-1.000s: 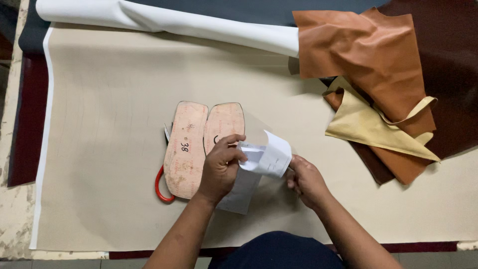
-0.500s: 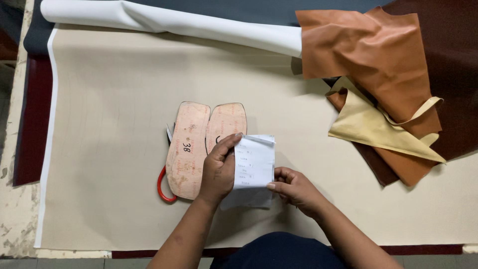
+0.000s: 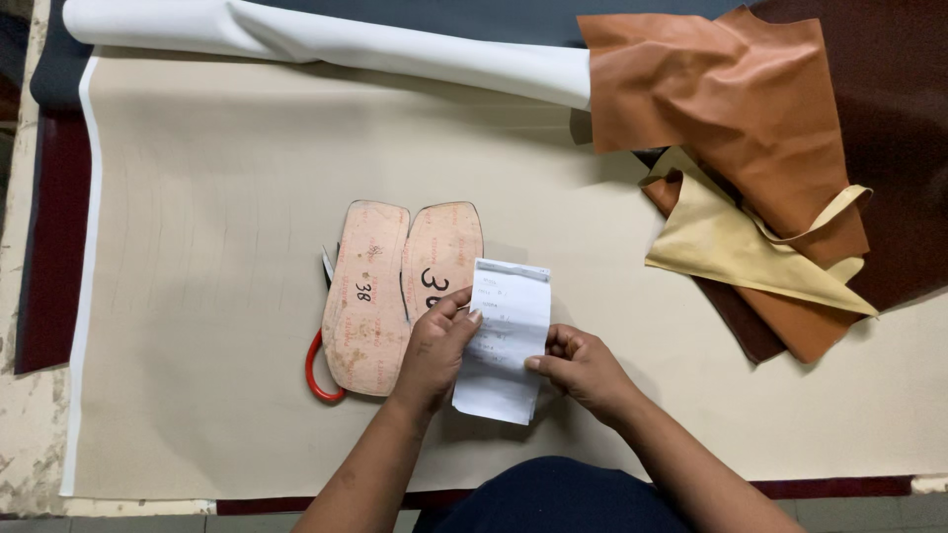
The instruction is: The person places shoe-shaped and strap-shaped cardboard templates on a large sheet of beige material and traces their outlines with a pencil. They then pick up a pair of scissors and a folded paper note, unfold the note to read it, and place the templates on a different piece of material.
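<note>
Both hands hold a white paper slip over a beige sheet.
Two sole patterns lie just left — the slip is pinched by left hand and right hand, fingers curled closed on its edges.

Soft even light, sharp focus

Matt white paper slip; rough pink board insoles; smooth tan leather.
</note>
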`<state>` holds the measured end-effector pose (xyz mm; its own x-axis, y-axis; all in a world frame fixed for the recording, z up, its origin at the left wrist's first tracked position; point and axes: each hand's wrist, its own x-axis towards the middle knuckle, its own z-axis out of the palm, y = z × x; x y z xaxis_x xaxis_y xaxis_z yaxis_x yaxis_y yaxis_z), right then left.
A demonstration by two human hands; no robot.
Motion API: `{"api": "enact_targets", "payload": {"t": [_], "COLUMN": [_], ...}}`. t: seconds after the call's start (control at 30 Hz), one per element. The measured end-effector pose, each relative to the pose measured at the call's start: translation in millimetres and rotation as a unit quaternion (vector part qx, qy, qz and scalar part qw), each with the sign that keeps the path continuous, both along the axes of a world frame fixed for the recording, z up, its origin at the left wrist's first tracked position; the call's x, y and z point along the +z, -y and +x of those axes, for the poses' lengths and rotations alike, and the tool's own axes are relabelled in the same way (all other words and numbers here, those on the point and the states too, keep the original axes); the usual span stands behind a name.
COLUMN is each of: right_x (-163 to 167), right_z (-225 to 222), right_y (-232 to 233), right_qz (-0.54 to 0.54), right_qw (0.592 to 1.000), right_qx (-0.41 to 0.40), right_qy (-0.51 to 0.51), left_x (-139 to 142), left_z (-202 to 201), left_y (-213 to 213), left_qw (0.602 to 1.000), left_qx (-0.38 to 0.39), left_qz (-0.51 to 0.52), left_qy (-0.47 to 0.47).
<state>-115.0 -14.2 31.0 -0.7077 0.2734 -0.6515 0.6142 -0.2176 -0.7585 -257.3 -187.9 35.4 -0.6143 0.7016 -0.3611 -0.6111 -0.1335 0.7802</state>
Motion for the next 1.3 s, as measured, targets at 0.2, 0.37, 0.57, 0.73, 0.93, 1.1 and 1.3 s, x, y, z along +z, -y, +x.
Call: {"api": "enact_targets", "payload": {"t": [0.2,0.37,0.57,0.73,0.93,1.1,1.3], "right_x": [0.3,-2.5,-14.0,-18.2,-18.6,-37.6,-47.1], "right_z": [1.3,3.7,1.9,8.5,28.8,38.6,43.6], "right_y": [1.3,4.4,-0.4,-29.5,-78.3,-85.9,-87.2], "right_qz": [0.001,0.001,0.081,0.408,0.641,0.704,0.723], "right_qw": [1.0,0.998,0.994,0.91,0.767,0.707,0.684], "right_qx": [0.017,0.048,0.043,0.048,0.014,0.021,0.007], "right_qy": [0.023,0.044,0.061,-0.052,-0.017,-0.065,-0.094], "left_x": [-11.8,-17.6,-31.3,-49.1,-49.9,-40.4,-50.3], "left_z": [5.1,1.3,-4.4,-10.5,-13.0,-11.8,-7.5], "left_y": [-1.6,-3.8,-3.1,-1.8,-2.9,-5.4,-5.6], "left_qw": [0.999,0.995,0.998,1.0,0.999,0.995,0.999], "left_qx": [0.04,0.071,0.026,0.021,0.008,0.017,0.026], "left_qz": [0.019,0.048,0.022,0.011,-0.004,-0.057,-0.014], "left_qy": [0.02,0.055,0.048,0.019,0.042,0.074,0.034]}}
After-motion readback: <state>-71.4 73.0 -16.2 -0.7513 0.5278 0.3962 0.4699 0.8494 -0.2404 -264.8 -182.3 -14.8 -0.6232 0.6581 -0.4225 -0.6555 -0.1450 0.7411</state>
